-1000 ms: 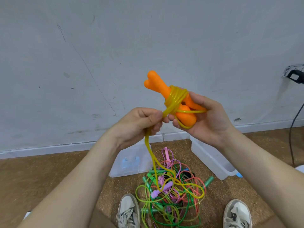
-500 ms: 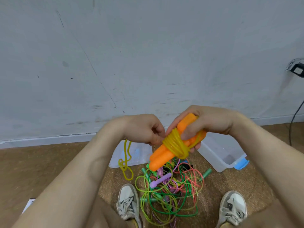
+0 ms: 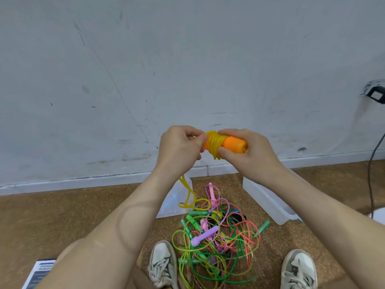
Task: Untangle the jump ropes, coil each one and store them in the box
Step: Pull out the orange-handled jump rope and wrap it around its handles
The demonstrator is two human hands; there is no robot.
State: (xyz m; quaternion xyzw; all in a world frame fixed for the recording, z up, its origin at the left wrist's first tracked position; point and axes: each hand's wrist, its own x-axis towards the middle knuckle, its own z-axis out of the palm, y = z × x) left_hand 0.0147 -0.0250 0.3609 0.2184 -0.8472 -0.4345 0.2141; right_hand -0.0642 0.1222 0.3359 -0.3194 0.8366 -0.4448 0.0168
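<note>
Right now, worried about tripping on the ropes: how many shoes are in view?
2. Left shoe sits at the rope pile's left edge; right shoe stands apart to its right. None seems hidden.

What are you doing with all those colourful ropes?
A person is tidying jump ropes. The right hand grips the orange handles, which have the yellow rope wrapped around them. The left hand pinches the rope at the wraps, and a loose end hangs down. A pile of other ropes lies tangled on the floor between the shoes, beside a clear box.
</note>
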